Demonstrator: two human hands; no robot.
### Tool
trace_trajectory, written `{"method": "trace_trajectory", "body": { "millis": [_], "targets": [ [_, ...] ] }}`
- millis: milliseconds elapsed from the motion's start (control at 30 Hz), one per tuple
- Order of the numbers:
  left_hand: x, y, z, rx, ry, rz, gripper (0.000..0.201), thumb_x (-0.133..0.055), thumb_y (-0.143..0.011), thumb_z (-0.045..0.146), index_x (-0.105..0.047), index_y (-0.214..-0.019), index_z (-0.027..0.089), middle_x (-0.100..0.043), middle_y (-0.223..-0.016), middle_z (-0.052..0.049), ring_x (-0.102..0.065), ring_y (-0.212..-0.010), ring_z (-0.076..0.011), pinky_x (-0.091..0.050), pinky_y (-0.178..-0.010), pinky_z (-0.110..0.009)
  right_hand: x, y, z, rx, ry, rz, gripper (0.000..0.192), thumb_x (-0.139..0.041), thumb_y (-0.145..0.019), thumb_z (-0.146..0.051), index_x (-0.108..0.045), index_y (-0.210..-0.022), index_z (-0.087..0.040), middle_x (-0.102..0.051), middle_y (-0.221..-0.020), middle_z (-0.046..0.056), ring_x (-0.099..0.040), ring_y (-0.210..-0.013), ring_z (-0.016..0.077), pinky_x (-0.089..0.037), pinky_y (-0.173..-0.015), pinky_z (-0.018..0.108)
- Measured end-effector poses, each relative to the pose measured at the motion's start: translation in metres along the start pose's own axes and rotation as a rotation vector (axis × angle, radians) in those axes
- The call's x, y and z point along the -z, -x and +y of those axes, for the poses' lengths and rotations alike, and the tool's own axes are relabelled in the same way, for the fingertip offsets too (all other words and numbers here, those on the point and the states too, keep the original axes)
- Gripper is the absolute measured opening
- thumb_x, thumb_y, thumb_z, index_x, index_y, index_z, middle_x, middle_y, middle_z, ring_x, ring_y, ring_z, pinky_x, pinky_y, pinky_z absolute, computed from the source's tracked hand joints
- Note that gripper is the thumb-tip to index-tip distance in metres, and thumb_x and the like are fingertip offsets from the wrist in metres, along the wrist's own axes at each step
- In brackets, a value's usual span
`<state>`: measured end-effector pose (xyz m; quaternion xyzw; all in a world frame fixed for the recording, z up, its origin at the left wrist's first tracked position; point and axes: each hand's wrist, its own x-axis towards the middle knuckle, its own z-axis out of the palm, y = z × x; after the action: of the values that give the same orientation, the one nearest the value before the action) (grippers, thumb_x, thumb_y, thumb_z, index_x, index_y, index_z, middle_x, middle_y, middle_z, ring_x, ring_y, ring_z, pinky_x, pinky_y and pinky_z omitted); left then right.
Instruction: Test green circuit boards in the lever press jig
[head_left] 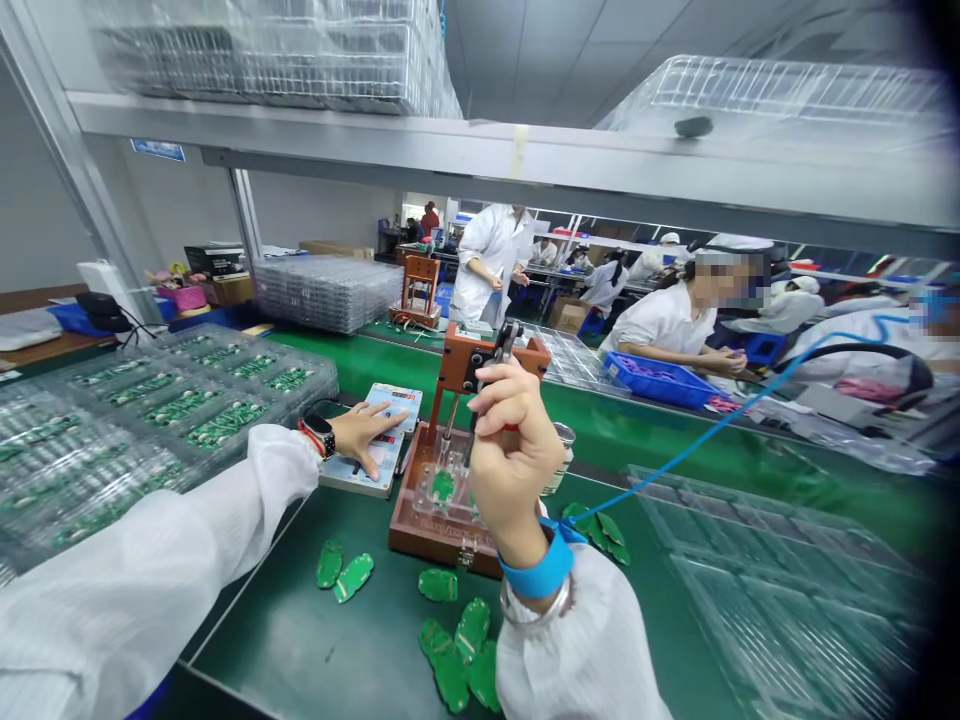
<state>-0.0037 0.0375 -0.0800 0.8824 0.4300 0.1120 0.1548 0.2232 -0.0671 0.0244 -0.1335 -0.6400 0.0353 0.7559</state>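
Note:
My right hand [511, 450] is closed around the black lever handle [501, 345] of a brown test fixture [442, 500]. A small green circuit board [443, 486] sits in the fixture's clear nest. My left hand [367, 428] lies flat on a light blue control box [379, 440] just left of the fixture, fingers spread over its face. Loose green boards [454, 650] lie on the green mat in front of the fixture. A blue wrist strap [541, 570] with a coiled blue cord [720, 425] is on my right wrist.
Clear blister trays holding green boards [172, 410] are stacked at the left; a bare clear tray [772, 580] lies at the right. A small metal can [564, 450] stands behind the fixture. Other people in white coats work at benches beyond the green belt [645, 420].

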Motion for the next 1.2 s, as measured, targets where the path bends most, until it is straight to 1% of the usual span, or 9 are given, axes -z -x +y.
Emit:
{"method": "trace_trajectory", "body": {
  "millis": [133,233,300,467,667,800,1000,1067,1200],
  "targets": [
    [0.004,-0.004,0.000,0.007,-0.009,-0.037,0.107,-0.082,-0.046,0.058,-0.040,-0.139,0.025,-0.038,-0.146,-0.017,-0.022,-0.138,-0.0409,-0.011,-0.106,-0.064,0.000,0.000,0.001,0.006,-0.006,0.011,0.025,-0.044,-0.076,0.001,-0.042,-0.060,-0.019,-0.050,-0.066,-0.003,-0.058,-0.084,0.0161,-0.042,-0.093,0.049],
    [0.010,-0.003,-0.003,0.052,-0.024,-0.098,0.113,-0.082,-0.048,0.056,-0.031,-0.144,0.027,-0.033,-0.148,-0.017,-0.016,-0.139,-0.0410,-0.011,-0.106,-0.063,0.001,0.000,0.001,0.013,-0.010,-0.014,0.026,-0.045,-0.076,0.003,-0.042,-0.061,-0.019,-0.051,-0.067,-0.004,-0.058,-0.085,0.0156,-0.043,-0.092,0.049],
    [0.015,0.000,-0.006,0.088,-0.021,-0.118,0.115,-0.081,-0.048,0.057,-0.027,-0.146,0.028,-0.034,-0.148,-0.016,-0.015,-0.139,-0.0416,-0.012,-0.106,-0.062,0.001,-0.001,0.000,0.012,-0.001,-0.020,0.026,-0.045,-0.076,0.003,-0.042,-0.061,-0.019,-0.051,-0.067,-0.003,-0.059,-0.085,0.0158,-0.043,-0.093,0.049],
    [0.022,0.004,-0.014,0.149,-0.002,-0.184,0.125,-0.082,-0.045,0.057,-0.019,-0.148,0.028,-0.030,-0.150,-0.016,-0.013,-0.140,-0.0424,-0.012,-0.105,-0.063,0.002,0.000,0.000,0.009,0.002,-0.001,0.026,-0.046,-0.074,0.002,-0.042,-0.059,-0.019,-0.051,-0.066,-0.003,-0.058,-0.084,0.0168,-0.044,-0.091,0.050],
    [0.025,-0.001,-0.013,0.171,0.002,-0.190,0.130,-0.087,-0.033,0.050,-0.027,-0.146,0.029,-0.037,-0.147,-0.015,-0.017,-0.138,-0.0452,-0.016,-0.104,-0.062,0.008,-0.002,0.002,0.012,0.018,-0.070,0.024,-0.047,-0.071,0.002,-0.043,-0.059,-0.018,-0.052,-0.067,-0.002,-0.059,-0.086,0.0184,-0.044,-0.091,0.052],
    [0.027,-0.004,-0.006,0.140,-0.019,-0.249,0.133,-0.087,-0.032,0.052,-0.024,-0.147,0.028,-0.040,-0.145,-0.014,-0.015,-0.138,-0.0449,-0.013,-0.105,-0.062,0.008,-0.002,0.002,0.016,0.028,-0.063,0.023,-0.048,-0.069,0.002,-0.044,-0.060,-0.019,-0.053,-0.068,-0.003,-0.060,-0.085,0.0186,-0.043,-0.093,0.055],
    [0.028,-0.005,-0.005,0.149,-0.027,-0.306,0.135,-0.086,-0.034,0.053,-0.021,-0.148,0.024,-0.033,-0.149,-0.015,-0.013,-0.138,-0.0455,-0.010,-0.106,-0.062,0.007,-0.001,0.001,0.014,0.021,-0.043,0.023,-0.049,-0.069,0.002,-0.044,-0.059,-0.018,-0.054,-0.068,-0.002,-0.060,-0.084,0.0183,-0.044,-0.092,0.053],
    [0.025,-0.004,-0.007,0.142,0.010,-0.305,0.135,-0.086,-0.035,0.055,-0.021,-0.149,0.021,-0.033,-0.149,-0.016,-0.013,-0.138,-0.0449,-0.009,-0.107,-0.061,0.006,-0.001,0.001,0.024,0.022,-0.037,0.023,-0.051,-0.069,0.002,-0.044,-0.059,-0.018,-0.055,-0.068,-0.002,-0.060,-0.082,0.0187,-0.045,-0.090,0.054],
    [0.019,-0.002,-0.007,0.174,0.041,-0.273,0.130,-0.087,-0.038,0.049,-0.024,-0.148,0.019,-0.038,-0.146,-0.012,-0.017,-0.139,-0.0399,-0.011,-0.111,-0.053,0.005,-0.001,0.004,0.044,0.031,0.002,0.023,-0.054,-0.069,0.000,-0.046,-0.058,-0.018,-0.055,-0.067,-0.002,-0.060,-0.080,0.0197,-0.044,-0.091,0.056]
  ]
}}
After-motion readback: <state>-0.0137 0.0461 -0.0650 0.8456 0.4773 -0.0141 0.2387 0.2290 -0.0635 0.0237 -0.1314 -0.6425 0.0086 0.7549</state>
